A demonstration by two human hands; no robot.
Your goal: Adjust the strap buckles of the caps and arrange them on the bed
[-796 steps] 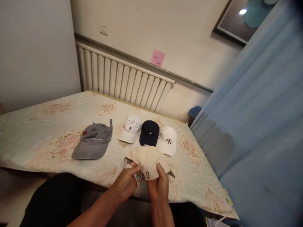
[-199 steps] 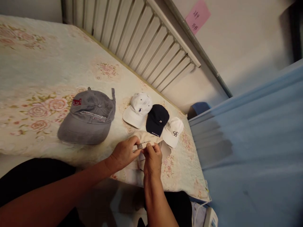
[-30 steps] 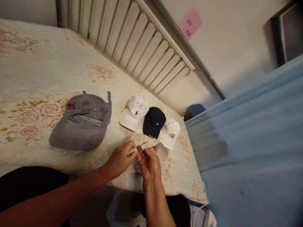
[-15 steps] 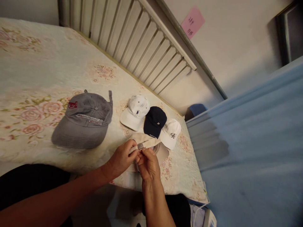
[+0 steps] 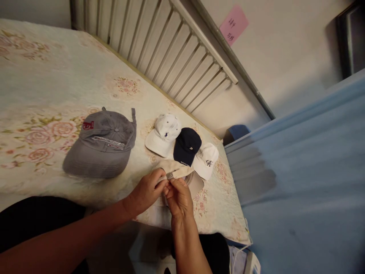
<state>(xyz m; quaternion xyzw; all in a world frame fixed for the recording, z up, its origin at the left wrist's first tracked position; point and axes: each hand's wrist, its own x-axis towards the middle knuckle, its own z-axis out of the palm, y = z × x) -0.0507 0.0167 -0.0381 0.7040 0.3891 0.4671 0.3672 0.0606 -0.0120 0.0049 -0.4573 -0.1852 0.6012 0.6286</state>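
Both hands hold a beige cap (image 5: 176, 170) at its back strap, near a small metal-looking buckle (image 5: 170, 176). My left hand (image 5: 147, 192) pinches the strap left of the buckle. Fingertips of my right hand (image 5: 179, 194) are closed on the strap just below it. The cap's brim (image 5: 195, 184) points right; its underside is partly hidden by my right hand. Behind it lie a white cap (image 5: 164, 135) with a small dark emblem, a black cap (image 5: 187, 146) and a white cap with dark letters (image 5: 205, 161). A grey cap (image 5: 99, 146) rests to the left.
The caps lie on a bed with a floral sheet (image 5: 85, 68). A metal bed rail (image 5: 159, 49) runs along its far side. At the right hangs a blue curtain (image 5: 299, 171). On the wall is a pink note (image 5: 234, 24). A white device (image 5: 252, 262) with a cable stands at lower right.
The view has shifted very slightly. The buckle part of the strap is turned a little; both hands keep their hold on the beige cap.
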